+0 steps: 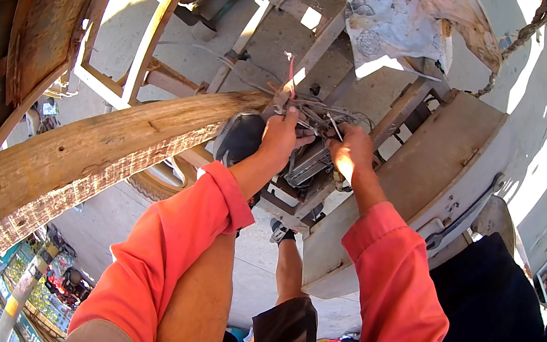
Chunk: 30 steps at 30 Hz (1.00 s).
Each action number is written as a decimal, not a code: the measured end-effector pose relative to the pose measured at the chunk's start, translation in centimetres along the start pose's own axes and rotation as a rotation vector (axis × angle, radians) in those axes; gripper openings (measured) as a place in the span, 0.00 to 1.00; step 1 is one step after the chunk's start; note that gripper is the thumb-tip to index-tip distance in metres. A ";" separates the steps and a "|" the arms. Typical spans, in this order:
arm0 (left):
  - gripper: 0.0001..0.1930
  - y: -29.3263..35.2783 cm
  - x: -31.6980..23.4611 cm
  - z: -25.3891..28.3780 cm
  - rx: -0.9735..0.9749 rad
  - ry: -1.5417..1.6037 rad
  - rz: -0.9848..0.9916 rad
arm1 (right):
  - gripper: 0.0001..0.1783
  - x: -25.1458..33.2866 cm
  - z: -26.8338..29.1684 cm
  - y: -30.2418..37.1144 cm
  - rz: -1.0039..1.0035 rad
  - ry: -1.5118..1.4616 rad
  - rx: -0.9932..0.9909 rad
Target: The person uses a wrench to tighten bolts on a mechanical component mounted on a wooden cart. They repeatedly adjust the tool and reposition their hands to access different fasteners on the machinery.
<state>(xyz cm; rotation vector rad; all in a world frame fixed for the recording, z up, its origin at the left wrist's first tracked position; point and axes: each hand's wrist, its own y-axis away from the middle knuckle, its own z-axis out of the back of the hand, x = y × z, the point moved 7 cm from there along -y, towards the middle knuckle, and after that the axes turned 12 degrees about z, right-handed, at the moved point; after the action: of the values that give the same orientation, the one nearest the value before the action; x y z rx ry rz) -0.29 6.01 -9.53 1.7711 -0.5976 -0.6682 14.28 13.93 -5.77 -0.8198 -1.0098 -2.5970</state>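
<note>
My left hand [280,136] is closed at a bundle of wires [318,115], its thumb and fingers pinching some of them. Close by on the right, my right hand [353,149] grips a thin, pale, rod-like piece [335,128] whose kind I cannot make out. Just below both hands is a finned metal motor-like unit [308,168], set within a rusty metal frame [315,200]. A reddish strand [292,70] sticks up above my left hand. My fingers partly hide the wire ends.
A long wooden beam [103,117] runs in from the left and ends beside my left hand. A wide metal panel [425,163] stands at the right, with a wrench [465,212] on it. A white sack [397,22] and a rope [523,39] are at the far side.
</note>
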 end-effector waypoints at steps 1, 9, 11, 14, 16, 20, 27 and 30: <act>0.14 0.0 0.0 0.0 0.002 -0.002 -0.005 | 0.13 0.0 0.0 0.0 -0.003 -0.007 0.007; 0.17 0.0 0.0 0.1 -0.023 -0.010 -0.023 | 0.12 -0.4 -0.1 -0.1 -0.061 -0.044 0.038; 0.17 -0.1 0.1 0.2 -0.006 0.002 -0.013 | 0.12 -0.3 -0.1 -0.1 -0.053 -0.052 0.038; 0.17 -0.4 0.2 0.2 0.005 0.000 -0.014 | 0.12 -0.3 -0.1 -0.1 -0.044 -0.048 0.034; 0.17 -0.4 0.1 0.1 0.008 -0.013 -0.023 | 0.12 -0.3 -0.1 -0.1 -0.040 -0.044 0.032; 0.15 -0.1 0.0 -0.2 0.001 -0.087 -0.044 | 0.11 -0.4 -0.1 -0.1 -0.025 -0.011 0.020; 0.13 1.3 0.1 -1.1 0.001 -0.066 -0.110 | 0.11 -0.5 -0.3 -0.2 -0.004 0.002 0.003; 0.14 1.3 0.5 -0.8 -0.021 -0.046 0.002 | 0.11 -0.2 -0.2 0.0 -0.019 -0.038 0.009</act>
<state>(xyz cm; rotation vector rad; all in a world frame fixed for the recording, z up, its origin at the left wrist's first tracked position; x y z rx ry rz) 0.54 5.87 -8.14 1.7393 -0.6217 -0.7126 14.40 13.80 -6.01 -0.8646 -1.0435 -2.6007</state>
